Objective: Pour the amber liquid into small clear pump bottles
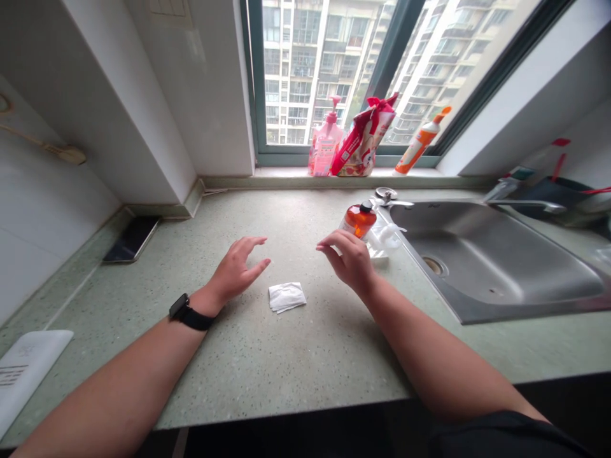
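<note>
My left hand (236, 270) hovers over the counter with its thumb and fingers apart and nothing between them. A black watch is strapped on that wrist. Opposite it, my right hand (347, 257) is loosely curved, thumb close under the fingers, and I see nothing held in it. Between the hands, slightly nearer to me, lies a folded white tissue (287, 297), touched by neither. Just behind my right hand stands an orange bottle with a black cap (359, 220), its lower part hidden by the hand. Crumpled clear plastic (383, 236) sits beside the bottle.
A steel sink (501, 254) is set into the speckled counter (267, 369) at right. On the windowsill stand a pink pump bottle (325, 146), a red bag (365, 140) and an orange-white bottle (417, 147). At left lie a dark phone (132, 240) and a white object (35, 369).
</note>
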